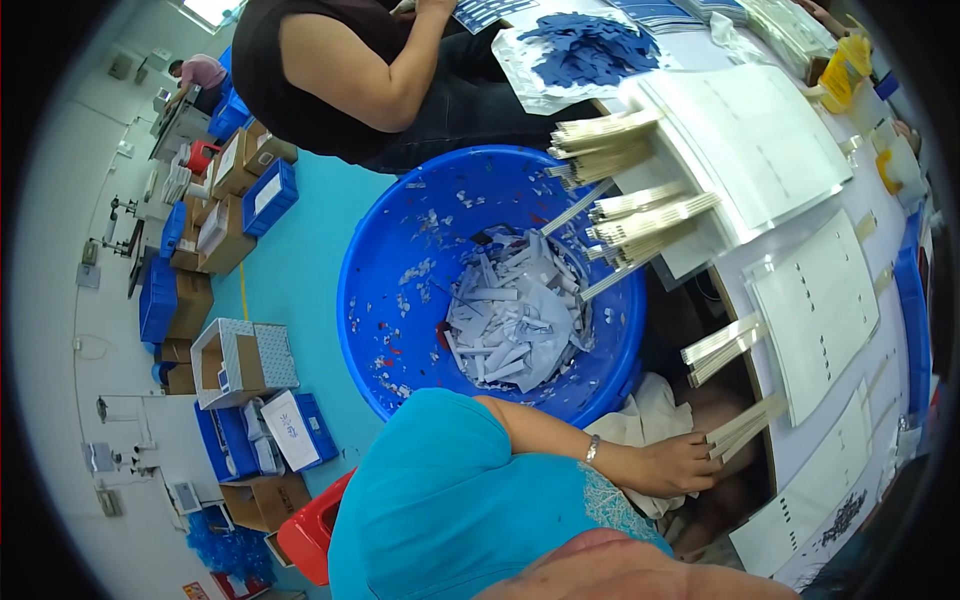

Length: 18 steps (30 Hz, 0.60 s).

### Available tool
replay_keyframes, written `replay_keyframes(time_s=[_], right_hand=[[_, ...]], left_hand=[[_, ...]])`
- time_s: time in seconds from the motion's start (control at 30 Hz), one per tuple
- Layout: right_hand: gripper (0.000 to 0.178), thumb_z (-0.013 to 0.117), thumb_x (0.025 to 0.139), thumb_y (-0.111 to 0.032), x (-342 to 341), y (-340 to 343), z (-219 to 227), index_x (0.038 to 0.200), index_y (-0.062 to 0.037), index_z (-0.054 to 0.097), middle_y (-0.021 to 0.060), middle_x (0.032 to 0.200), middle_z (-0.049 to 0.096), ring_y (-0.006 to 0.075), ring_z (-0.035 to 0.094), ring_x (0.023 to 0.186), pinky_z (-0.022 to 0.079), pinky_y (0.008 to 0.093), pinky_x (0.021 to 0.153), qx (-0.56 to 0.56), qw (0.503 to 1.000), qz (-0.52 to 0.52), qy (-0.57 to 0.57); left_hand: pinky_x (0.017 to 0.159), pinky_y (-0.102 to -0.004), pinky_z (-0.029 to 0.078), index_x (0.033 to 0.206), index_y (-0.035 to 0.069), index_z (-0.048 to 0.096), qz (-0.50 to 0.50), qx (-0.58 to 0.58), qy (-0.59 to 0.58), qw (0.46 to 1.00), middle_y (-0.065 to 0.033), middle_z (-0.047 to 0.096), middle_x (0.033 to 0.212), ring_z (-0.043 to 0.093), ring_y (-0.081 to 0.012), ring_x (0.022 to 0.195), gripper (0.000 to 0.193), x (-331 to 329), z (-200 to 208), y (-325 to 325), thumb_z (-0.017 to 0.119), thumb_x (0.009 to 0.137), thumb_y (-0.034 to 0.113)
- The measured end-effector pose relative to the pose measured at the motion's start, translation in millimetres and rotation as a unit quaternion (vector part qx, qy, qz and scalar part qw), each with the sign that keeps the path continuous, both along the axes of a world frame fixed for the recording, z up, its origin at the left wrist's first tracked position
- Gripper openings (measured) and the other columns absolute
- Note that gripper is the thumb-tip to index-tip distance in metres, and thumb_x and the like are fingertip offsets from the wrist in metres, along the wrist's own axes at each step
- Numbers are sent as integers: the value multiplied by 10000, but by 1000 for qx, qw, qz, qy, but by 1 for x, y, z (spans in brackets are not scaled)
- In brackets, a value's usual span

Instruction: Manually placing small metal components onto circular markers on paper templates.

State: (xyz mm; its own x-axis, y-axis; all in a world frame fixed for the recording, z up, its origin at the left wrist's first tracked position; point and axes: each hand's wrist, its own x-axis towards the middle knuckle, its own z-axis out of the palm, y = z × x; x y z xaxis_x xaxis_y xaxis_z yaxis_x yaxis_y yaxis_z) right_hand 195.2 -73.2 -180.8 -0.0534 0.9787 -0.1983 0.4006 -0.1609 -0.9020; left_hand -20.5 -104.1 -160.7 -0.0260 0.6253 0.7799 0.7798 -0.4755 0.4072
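Observation:
My left hand [675,465], a silver bracelet at its wrist, is closed with its fingertips at the ends of a bundle of narrow cream strips [745,428]. These strips stick out over the table edge from beneath thin white sheets [815,305] with small dark marks along them. Another strip bundle [722,350] juts out just beyond. Nearer me, a further white sheet [795,515] lies along the table with a patch of small dark bits [845,517] beside it. My right hand is not in view.
A big blue tub [390,260] holding white scraps [515,320] stands left of the table. Thicker sheet stacks [745,150] with strips overhang it. A co-worker [340,70] sits beyond, near a pile of blue pieces [590,48]. Boxes and blue crates [270,198] line the left wall.

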Motion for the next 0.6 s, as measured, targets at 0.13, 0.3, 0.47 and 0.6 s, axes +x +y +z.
replay_keyframes(time_s=[0.13,0.3,0.47,0.6], right_hand=[[253,598,1140,-166,-6,4,-5,1290,14,696,179,1231,703,299,685,1103,579,399,984,-8,1000,12,26],[257,595,1142,-168,-9,0,-11,1299,11,691,177,1237,701,295,681,1111,576,397,990,-28,998,46,45],[262,592,1144,-171,-4,10,-3,1309,9,687,175,1243,698,292,678,1119,573,395,996,-31,995,86,48],[265,590,1145,-173,6,16,0,1317,7,683,174,1248,696,289,675,1125,571,393,1001,-21,995,78,57]], left_hand=[[864,-437,486,890,88,693,-81,-66,20,994,-91,648,1048,627,-274,986,196,7,-19,-24,758,802,251],[786,-451,503,828,78,688,-129,-52,-28,990,-123,660,1026,643,-299,936,135,26,-14,-6,710,828,211],[861,-491,549,908,62,774,-255,-218,170,926,-176,714,1008,706,-326,973,210,113,-60,81,712,869,260],[932,-457,557,1066,35,809,-302,-410,230,829,-170,757,1091,724,-307,1012,247,122,-25,118,690,970,229]])
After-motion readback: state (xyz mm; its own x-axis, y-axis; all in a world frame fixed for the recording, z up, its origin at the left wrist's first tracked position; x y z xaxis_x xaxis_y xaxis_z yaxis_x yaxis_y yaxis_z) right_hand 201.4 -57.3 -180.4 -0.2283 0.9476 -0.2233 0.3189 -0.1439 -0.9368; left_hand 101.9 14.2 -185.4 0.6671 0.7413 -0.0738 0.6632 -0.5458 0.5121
